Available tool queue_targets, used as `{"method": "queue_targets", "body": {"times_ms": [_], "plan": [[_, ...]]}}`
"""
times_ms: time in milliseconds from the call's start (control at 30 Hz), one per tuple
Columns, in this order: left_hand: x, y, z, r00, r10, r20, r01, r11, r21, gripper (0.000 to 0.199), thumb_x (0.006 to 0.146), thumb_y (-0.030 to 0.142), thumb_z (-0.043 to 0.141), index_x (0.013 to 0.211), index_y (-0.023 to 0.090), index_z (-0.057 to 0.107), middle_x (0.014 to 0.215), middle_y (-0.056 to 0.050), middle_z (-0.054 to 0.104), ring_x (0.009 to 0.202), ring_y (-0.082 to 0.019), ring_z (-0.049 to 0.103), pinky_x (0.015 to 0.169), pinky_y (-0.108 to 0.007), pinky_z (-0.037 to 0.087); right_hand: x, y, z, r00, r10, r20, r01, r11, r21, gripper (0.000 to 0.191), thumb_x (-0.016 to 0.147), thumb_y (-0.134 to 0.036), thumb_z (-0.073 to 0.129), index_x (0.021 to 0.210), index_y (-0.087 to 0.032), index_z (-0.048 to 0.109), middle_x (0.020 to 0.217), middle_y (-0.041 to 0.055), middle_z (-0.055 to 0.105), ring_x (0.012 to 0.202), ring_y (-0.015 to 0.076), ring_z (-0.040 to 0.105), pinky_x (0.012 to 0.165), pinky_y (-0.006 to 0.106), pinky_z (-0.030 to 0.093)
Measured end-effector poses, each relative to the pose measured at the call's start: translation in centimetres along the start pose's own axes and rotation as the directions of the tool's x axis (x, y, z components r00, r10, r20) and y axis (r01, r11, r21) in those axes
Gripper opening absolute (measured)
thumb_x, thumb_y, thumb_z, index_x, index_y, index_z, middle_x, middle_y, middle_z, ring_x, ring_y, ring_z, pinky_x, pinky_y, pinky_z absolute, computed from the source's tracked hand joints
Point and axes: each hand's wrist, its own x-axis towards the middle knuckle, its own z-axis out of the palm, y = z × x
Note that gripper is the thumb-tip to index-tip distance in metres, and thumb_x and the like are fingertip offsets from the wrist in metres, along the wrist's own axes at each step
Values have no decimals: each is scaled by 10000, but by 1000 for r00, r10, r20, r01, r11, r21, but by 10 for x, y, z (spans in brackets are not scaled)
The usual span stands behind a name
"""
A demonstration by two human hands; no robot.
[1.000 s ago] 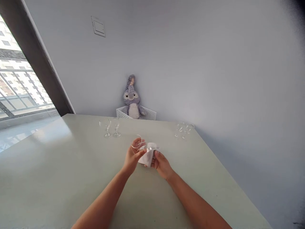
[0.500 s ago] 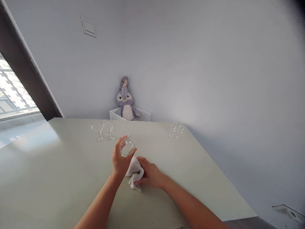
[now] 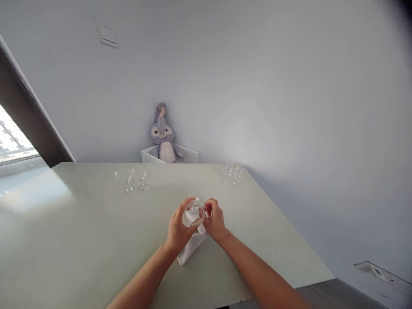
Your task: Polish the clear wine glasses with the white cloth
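In my left hand is a clear stemmed glass, tipped so that its round mouth faces me; the fingers wrap its left side. A white cloth hangs below and behind the glass. My right hand is closed on the cloth, close against the glass's right side, its thumb and fingers pinched together. Part of the cloth shows through the glass. The glass's stem and foot are mostly hidden behind the bowl.
Two stemmed glasses stand at the table's far left, and two more glasses at its far right corner. Behind the pale table, a purple plush toy sits in a white perforated basket against the wall.
My right hand has brought the cloth up from the table to the glass. The left hand and glass have shifted right and slightly down in view; the camera has turned a little right.
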Motion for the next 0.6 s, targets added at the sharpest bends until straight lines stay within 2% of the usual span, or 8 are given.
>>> {"method": "queue_targets", "body": {"times_ms": [100, 167, 233, 300, 400, 500, 600], "plan": [[-4, -2, 2, 996, 86, 9, -86, 996, 22, 502, 725, 277, 601, 1182, 239, 399, 1133, -65, 576, 975, -192, 577, 839, -351, 471, 1, -6, -2, 977, -120, 173, 119, 993, 19, 182, 790, -303, 465, 941, -208, 501, 758, 8, 562, 628, 123, 509, 597, 237, 419], [-6, -4, 4, 993, 116, 26, -117, 993, 31, 508, 733, 279, 596, 1195, 241, 386, 1141, -67, 573, 1014, -197, 559, 853, -350, 462, 0, -9, 0, 962, -138, 235, 137, 990, 18, 155, 804, -323, 453, 865, -208, 537, 755, 15, 580, 642, 129, 523, 599, 235, 421], [-8, -5, 7, 988, 152, 34, -154, 987, 49, 552, 737, 291, 596, 1228, 248, 348, 1153, -73, 566, 1041, -206, 543, 862, -358, 450, -1, -9, 2, 969, -100, 228, 102, 995, 1, 204, 824, -357, 431, 773, -201, 552, 707, 11, 580, 622, 127, 528, 575, 225, 413], [-9, -7, 11, 986, 158, 45, -161, 984, 72, 683, 730, 317, 603, 1302, 242, 238, 1226, -99, 510, 1102, -222, 498, 893, -382, 422, -1, -6, 3, 975, -51, 218, 58, 998, -26, 261, 844, -375, 400, 751, -200, 570, 698, 11, 594, 626, 127, 545, 583, 219, 410], [-11, -13, 17, 993, 0, 116, -19, 987, 158, 805, 734, 350, 584, 1362, 224, 95, 1358, -125, 351, 1207, -241, 386, 934, -412, 374, 7, 8, 0, 988, 64, 143, -51, 994, -94, 286, 851, -391, 382, 859, -208, 601, 759, 19, 638, 662, 140, 577, 641, 227, 415], [-14, -23, 22, 941, -177, 288, 91, 954, 287, 649, 741, 320, 550, 1323, 248, 272, 1360, -77, 356, 1230, -252, 346, 960, -420, 335, 23, 33, -8, 977, 213, 29, -204, 960, -189, 343, 841, -406, 383, 984, -175, 591, 785, 51, 660, 695, 170, 593, 677, 250, 419], [-18, -31, 25, 881, -188, 434, 26, 935, 353, 470, 735, 306, 542, 1197, 253, 474, 1313, -56, 420, 1208, -263, 363, 976, -423, 299, 44, 63, -22, 923, 382, -40, -377, 881, -285, 369, 838, -390, 371, 1015, -149, 586, 818, 71, 666, 761, 180, 598, 714, 251, 413]]}}
